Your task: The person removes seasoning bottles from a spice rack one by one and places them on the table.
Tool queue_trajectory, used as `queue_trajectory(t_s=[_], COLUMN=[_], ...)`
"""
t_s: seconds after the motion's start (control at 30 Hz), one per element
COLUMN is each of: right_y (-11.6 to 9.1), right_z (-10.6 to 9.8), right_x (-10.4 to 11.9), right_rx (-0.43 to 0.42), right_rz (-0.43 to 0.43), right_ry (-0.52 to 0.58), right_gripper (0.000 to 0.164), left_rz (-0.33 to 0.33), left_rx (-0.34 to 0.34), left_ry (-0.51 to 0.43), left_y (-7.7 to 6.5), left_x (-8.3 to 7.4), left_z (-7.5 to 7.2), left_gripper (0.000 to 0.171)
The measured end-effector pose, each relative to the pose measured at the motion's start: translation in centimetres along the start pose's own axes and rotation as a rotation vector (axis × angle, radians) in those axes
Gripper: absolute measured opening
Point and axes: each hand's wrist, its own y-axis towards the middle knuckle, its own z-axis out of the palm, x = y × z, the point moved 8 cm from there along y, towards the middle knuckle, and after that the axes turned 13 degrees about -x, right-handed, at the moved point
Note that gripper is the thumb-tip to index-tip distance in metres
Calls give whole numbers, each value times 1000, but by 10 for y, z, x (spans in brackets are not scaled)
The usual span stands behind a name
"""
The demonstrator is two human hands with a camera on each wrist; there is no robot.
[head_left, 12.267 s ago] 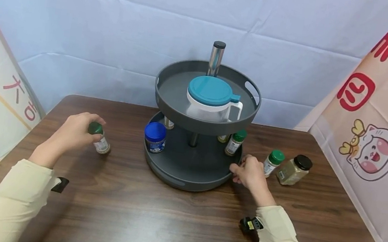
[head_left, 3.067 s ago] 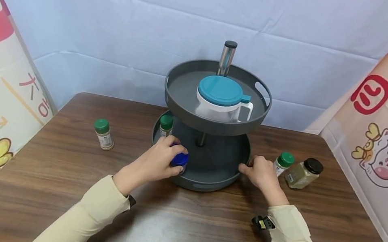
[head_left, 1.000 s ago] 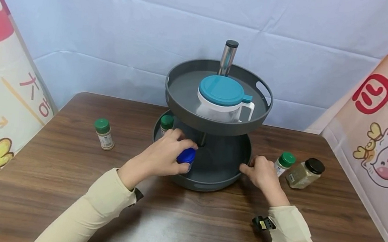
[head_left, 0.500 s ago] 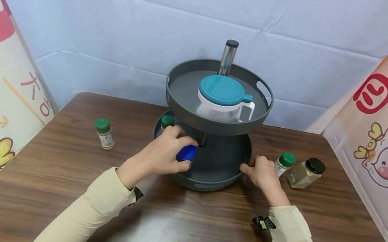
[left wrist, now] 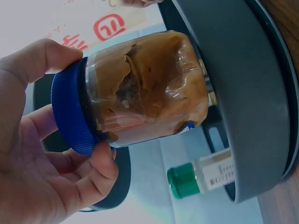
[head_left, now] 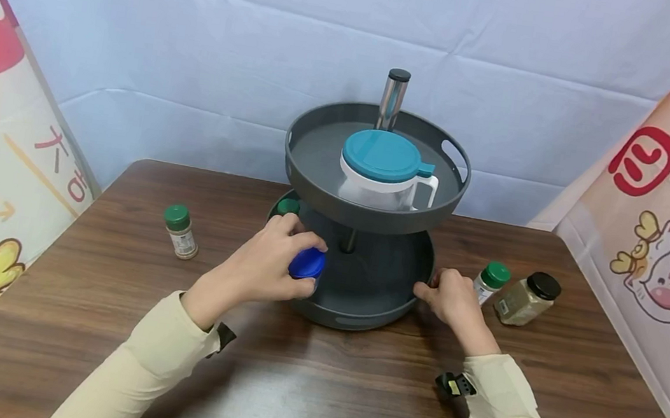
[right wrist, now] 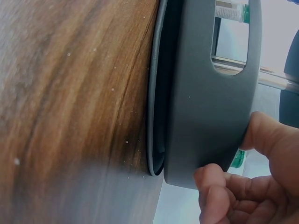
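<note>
My left hand (head_left: 261, 256) holds a clear jar with a blue lid (head_left: 308, 263) by that lid, over the left front of the lower grey round tray (head_left: 362, 290). Brown contents show through the jar's side (left wrist: 145, 88) in the left wrist view, and its base is close to the tray's rim. Behind my left hand, a green-capped bottle (head_left: 288, 206) stands in the tray, mostly hidden in the head view. My right hand (head_left: 456, 300) pinches the tray's right rim between thumb and fingers; the tray wall (right wrist: 210, 116) fills the middle of the right wrist view.
The upper tray (head_left: 309, 163) carries a clear pitcher with a teal lid (head_left: 382, 156). One green-capped bottle (head_left: 181, 232) stands on the table at left; another (head_left: 492, 280) is beside my right hand, next to a black-lidded jar (head_left: 528, 299).
Earlier, my left hand was at the left green-capped bottle; later it took the blue-lidded jar. Bottles at the lower tray's right are gone from there. Just now the jar shifted slightly left.
</note>
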Motion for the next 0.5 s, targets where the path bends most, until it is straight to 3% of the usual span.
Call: queue_trajectory(t_s=[0.5], right_y=[1], right_z=[0], right_x=[1], right_rx=[-17], right_rz=[-15], right_ry=[1], right_gripper=[34], left_rz=[-148], left_rx=[44], left_ry=[41], left_y=[-14], left_x=[32], left_z=[-27], left_gripper=[39])
